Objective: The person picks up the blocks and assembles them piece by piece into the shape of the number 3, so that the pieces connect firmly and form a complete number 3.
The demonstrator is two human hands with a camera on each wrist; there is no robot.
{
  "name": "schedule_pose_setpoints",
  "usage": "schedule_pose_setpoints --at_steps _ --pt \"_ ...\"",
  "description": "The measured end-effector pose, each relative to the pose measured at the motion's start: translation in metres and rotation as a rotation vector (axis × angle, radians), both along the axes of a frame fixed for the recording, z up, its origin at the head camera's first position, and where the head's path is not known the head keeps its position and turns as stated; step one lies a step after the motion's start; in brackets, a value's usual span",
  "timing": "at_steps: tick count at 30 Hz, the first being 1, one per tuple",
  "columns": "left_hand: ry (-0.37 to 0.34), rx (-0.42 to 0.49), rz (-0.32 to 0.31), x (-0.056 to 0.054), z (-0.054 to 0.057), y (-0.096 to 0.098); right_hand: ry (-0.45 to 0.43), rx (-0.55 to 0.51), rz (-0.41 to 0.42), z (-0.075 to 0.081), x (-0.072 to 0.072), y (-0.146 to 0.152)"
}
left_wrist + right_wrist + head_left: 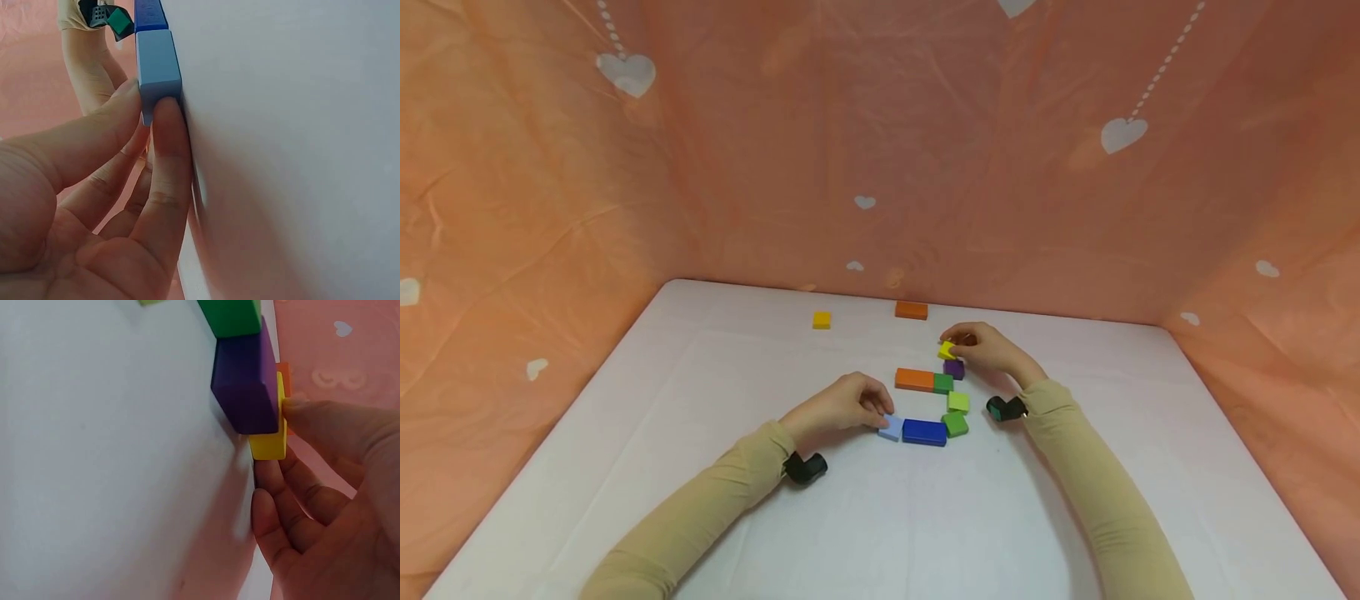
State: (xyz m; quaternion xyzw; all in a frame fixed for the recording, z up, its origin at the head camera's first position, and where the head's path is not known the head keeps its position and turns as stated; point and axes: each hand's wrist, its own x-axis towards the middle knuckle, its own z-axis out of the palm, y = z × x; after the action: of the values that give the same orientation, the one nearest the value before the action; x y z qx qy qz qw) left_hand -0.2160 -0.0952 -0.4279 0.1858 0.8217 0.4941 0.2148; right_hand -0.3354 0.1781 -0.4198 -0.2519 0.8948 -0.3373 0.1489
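Note:
My left hand (842, 407) pinches a light blue block (159, 59) between thumb and index finger. That block's far end meets a dark blue rectangular block (924, 432) lying flat on the table. With thumb and fingers, my right hand (994, 347) holds a yellow block (269, 447) beside a purple block (247, 384). From the purple block, a dark green block (943, 383), a lime block (958, 402) and a green block (955, 425) lead down to the dark blue one. An orange rectangular block (914, 379) adjoins the dark green block's left side.
Toward the back of the white table (737, 517) lie another orange block (912, 310) and a yellow-orange block (822, 320). Orange curtains (880, 150) with white hearts stand behind and at both sides. Each wrist carries a small black camera.

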Motion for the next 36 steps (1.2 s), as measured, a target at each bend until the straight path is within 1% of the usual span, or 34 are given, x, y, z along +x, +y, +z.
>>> schedule_pose_setpoints --at_steps 4,9,16,21,28,36 --pt "0.020 -0.017 -0.005 -0.0013 -0.0001 0.0003 0.017 -0.002 0.009 0.0006 -0.0007 0.0011" --pt "0.019 -0.016 -0.006 -0.0016 -0.0001 0.0005 0.037 -0.005 0.013 0.0003 -0.0006 0.0023" --pt "0.005 -0.002 -0.010 -0.0003 0.0000 0.0003 0.020 0.000 -0.002 -0.0032 -0.0022 0.0030" --pt "0.012 -0.009 -0.011 0.0000 0.0004 0.0004 0.033 -0.019 0.008 -0.0039 -0.0030 0.0037" --pt "0.040 0.005 -0.026 -0.0006 0.0005 -0.0009 0.047 -0.040 0.018 -0.0040 -0.0030 0.0036" --pt "0.033 0.007 -0.017 0.0002 -0.0005 -0.0012 0.043 -0.048 0.026 -0.0027 -0.0002 0.0035"
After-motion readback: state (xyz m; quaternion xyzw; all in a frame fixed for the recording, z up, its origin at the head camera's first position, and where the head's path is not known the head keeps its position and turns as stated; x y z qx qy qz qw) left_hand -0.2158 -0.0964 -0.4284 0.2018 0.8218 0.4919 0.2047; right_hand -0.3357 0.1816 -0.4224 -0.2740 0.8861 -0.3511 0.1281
